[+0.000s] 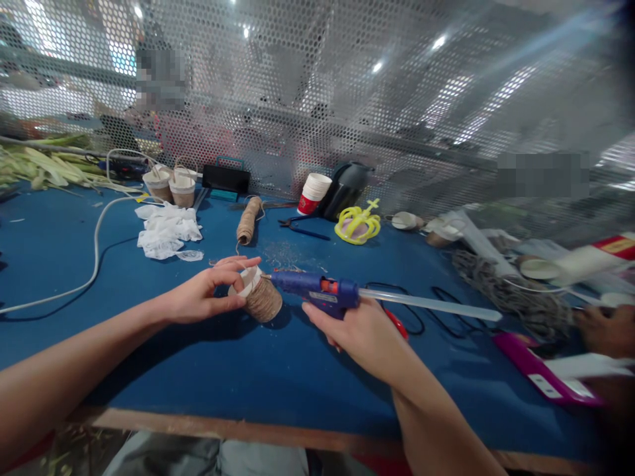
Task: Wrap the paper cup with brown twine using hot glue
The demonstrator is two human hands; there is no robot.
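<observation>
My left hand (206,295) is closed round a small paper cup wrapped in brown twine (258,297), holding it tilted on its side just above the blue table (248,377). A blue hot glue gun (317,291) sits in my right hand (357,330), gripped by its handle. Its nozzle points left and touches or nearly touches the cup's rim. A clear glue stick (431,304) sticks out of the gun's back toward the right.
A spool of twine (247,221), white lace (166,231), two wrapped cups (171,185), stacked paper cups (312,193), a yellow crown (358,223), pliers (302,228) and a white cable (94,244) lie behind. Another person's hand (605,327) is at the right, by a pink box (540,373). Perforated mesh screens the back.
</observation>
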